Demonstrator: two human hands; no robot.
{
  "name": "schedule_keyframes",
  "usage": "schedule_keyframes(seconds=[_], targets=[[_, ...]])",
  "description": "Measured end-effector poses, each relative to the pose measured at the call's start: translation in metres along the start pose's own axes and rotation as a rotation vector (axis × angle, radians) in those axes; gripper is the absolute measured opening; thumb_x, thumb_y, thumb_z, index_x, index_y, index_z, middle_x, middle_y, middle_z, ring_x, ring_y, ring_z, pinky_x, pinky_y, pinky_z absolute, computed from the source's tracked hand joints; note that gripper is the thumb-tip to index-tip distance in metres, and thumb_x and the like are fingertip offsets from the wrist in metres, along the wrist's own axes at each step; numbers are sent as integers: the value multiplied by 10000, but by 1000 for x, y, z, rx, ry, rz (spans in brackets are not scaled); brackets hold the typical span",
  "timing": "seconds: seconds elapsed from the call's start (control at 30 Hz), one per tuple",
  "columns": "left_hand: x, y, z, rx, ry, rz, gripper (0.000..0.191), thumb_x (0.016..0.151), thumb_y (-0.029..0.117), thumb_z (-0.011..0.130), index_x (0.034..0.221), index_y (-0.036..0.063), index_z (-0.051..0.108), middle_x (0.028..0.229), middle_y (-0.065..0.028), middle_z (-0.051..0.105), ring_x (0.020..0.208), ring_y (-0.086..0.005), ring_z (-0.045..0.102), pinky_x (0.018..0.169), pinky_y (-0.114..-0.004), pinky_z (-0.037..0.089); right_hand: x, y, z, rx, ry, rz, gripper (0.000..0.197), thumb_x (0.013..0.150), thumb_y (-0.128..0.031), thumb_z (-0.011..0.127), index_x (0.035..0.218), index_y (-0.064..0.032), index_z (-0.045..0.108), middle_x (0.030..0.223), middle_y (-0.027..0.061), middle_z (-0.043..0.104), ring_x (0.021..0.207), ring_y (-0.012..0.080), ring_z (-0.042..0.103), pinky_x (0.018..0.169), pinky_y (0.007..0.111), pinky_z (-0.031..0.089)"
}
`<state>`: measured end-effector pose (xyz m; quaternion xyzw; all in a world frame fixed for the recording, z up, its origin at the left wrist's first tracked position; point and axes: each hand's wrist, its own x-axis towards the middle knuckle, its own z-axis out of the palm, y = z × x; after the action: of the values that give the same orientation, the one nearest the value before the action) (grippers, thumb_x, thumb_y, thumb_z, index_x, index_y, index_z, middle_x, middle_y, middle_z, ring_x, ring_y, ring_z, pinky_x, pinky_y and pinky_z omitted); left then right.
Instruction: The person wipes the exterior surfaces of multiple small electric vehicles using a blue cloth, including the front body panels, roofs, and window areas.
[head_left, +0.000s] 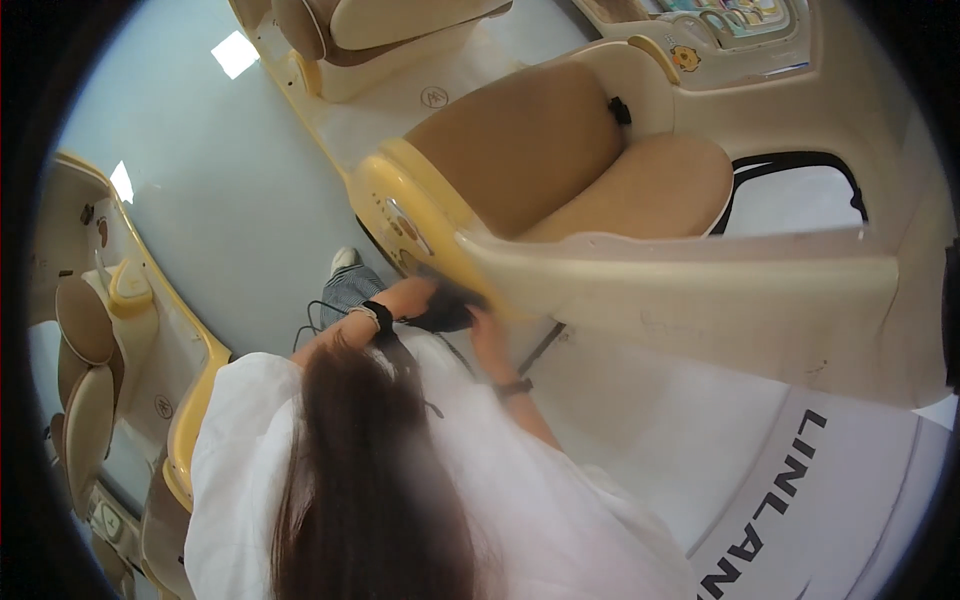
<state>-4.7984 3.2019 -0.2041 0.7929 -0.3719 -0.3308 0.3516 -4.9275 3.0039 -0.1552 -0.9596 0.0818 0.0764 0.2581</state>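
Note:
My left hand (411, 297), with a black band at its wrist, grips the left side of a dark, cloth-like item (450, 304). My right hand (486, 330) has its fingers at the right edge of the same item, which is blurred. Both hands are low in front of my body, against the yellow end panel (420, 217) of a cream vehicle-like seat unit. The item lies close to the panel's lower edge; whether it touches the panel I cannot tell. Long hair and a white top hide part of my arms.
Brown padded seats (525, 150) sit inside the cream shell (675, 300) ahead and to the right. Another cream-and-yellow unit (135, 300) stands at the left. Between them runs a pale grey-blue floor (225, 195). A light panel (795, 480) at lower right bears large dark lettering.

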Motion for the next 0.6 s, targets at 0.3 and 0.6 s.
schedule_keyframes(seconds=[0.3, 0.6], targets=[[42, 122, 105, -75, -129, 149, 407, 774, 10, 550, 1160, 109, 633, 1099, -170, 669, 1040, -375, 613, 889, -432, 489, -78, 176, -46, 89, 66, 211, 288, 862, -33, 540, 1096, -93, 696, 989, 165, 696, 931, 346, 658, 819, 401, 516], [-11, 67, 91, -236, 272, -81, 350, 737, -9, 556, 1043, 86, 697, 1012, -160, 697, 989, -352, 644, 880, -423, 502, -14, 83, -69, 273, -141, -35, 172, 872, -65, 575, 1009, -103, 672, 904, 102, 693, 845, 238, 667, 779, 332, 506]])
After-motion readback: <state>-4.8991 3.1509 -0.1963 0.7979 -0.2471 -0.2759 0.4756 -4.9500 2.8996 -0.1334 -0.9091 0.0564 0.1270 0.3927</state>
